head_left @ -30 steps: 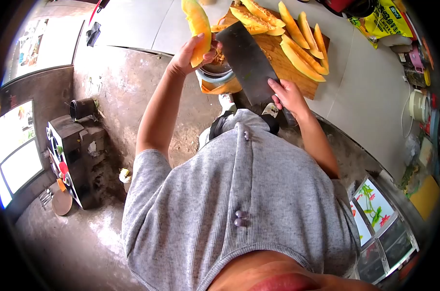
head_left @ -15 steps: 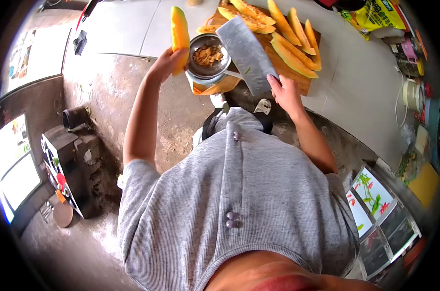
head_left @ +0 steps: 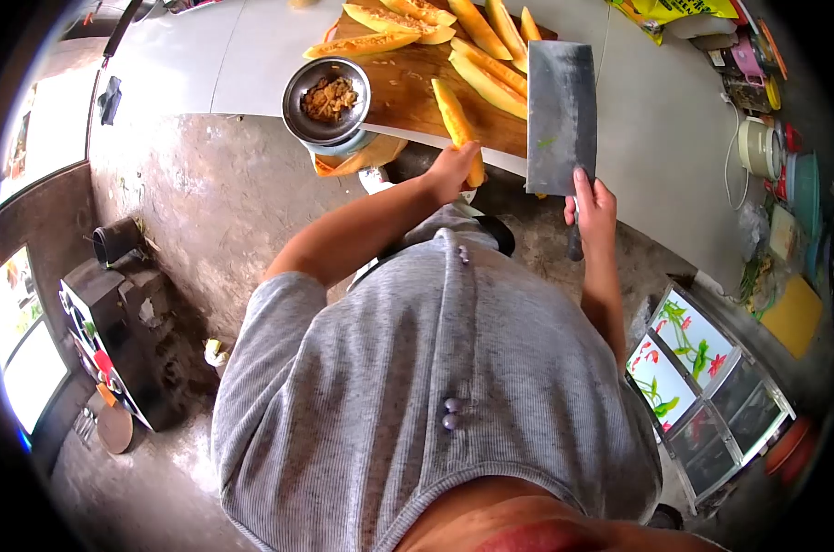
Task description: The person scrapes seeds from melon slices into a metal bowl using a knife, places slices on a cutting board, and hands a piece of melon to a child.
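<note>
My left hand (head_left: pixel 454 172) is closed around the lower end of a melon slice (head_left: pixel 453 112), orange inside and scraped smooth, at the front edge of the wooden cutting board (head_left: pixel 408 90). In my right hand (head_left: pixel 594 208) is a broad cleaver (head_left: pixel 561 115), its grey blade upright with a green scrap stuck on it. More melon slices (head_left: pixel 491 81) lie on the board, several at the back left still holding seeds (head_left: pixel 380 44). A metal bowl (head_left: pixel 288 103) with scooped-out melon seeds and pulp (head_left: pixel 329 98) stands left of the board.
The board rests on a pale tiled counter (head_left: pixel 656 156). At the right stand a cream-coloured pot (head_left: pixel 755 149) with a white cord and a yellow bag (head_left: pixel 679 9). A glass-doored cabinet (head_left: pixel 711 396) is at lower right, a dark block (head_left: pixel 114 294) at left.
My left hand has brought the melon slice rightward from beside the bowl to the board's front edge. My right hand has moved the cleaver right, away from the bowl, and turned it upright.
</note>
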Demonstrator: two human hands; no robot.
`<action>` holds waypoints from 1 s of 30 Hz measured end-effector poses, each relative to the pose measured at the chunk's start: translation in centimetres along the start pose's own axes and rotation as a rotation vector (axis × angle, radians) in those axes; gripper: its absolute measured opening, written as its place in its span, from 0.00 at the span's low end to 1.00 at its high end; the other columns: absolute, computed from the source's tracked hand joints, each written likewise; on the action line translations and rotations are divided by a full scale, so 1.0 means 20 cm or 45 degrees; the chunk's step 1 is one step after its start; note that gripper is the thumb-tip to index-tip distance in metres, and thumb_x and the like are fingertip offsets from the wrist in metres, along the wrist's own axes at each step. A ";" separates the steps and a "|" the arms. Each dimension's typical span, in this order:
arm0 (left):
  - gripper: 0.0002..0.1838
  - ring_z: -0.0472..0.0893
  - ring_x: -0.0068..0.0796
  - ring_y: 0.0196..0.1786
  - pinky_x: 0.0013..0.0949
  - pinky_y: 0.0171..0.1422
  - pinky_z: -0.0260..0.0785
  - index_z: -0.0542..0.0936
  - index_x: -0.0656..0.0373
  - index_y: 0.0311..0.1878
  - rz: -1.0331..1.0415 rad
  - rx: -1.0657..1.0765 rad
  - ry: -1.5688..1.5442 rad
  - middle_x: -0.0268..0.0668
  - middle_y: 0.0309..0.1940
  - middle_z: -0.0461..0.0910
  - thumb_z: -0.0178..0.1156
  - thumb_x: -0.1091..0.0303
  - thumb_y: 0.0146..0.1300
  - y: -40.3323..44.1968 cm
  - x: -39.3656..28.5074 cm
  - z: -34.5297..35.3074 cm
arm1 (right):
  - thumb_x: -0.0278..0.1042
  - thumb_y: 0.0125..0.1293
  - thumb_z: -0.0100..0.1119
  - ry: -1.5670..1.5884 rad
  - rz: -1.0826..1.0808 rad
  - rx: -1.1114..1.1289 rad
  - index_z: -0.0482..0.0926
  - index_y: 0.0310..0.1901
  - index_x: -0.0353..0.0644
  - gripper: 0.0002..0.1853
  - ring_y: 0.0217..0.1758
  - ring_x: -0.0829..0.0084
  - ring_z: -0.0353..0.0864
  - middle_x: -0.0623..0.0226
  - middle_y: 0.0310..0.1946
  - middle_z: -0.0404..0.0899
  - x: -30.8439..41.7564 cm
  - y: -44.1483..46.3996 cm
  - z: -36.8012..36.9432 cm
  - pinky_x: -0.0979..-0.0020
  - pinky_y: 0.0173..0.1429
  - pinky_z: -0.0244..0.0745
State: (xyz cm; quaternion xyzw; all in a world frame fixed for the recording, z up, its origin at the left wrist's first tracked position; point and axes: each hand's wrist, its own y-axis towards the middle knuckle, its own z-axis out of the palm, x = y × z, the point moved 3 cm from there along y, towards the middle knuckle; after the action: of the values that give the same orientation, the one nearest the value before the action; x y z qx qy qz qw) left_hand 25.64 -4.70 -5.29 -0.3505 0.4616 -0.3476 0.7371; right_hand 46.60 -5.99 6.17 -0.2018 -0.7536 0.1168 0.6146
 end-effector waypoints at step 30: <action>0.19 0.83 0.25 0.34 0.29 0.39 0.74 0.78 0.66 0.44 1.049 -0.470 1.090 0.39 0.30 0.83 0.61 0.60 0.58 0.36 -0.71 -0.20 | 0.42 0.67 0.53 -0.070 0.083 0.070 0.68 0.23 0.41 0.18 0.12 0.82 0.64 0.72 0.12 0.66 -0.11 0.03 -0.25 0.78 0.15 0.58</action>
State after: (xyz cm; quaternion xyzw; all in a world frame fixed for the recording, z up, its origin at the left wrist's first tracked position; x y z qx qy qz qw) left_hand 18.63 10.03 -6.37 -0.0948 0.8660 -0.0590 0.4874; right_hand 51.94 -6.70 5.06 -0.2061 -0.7596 0.1630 0.5950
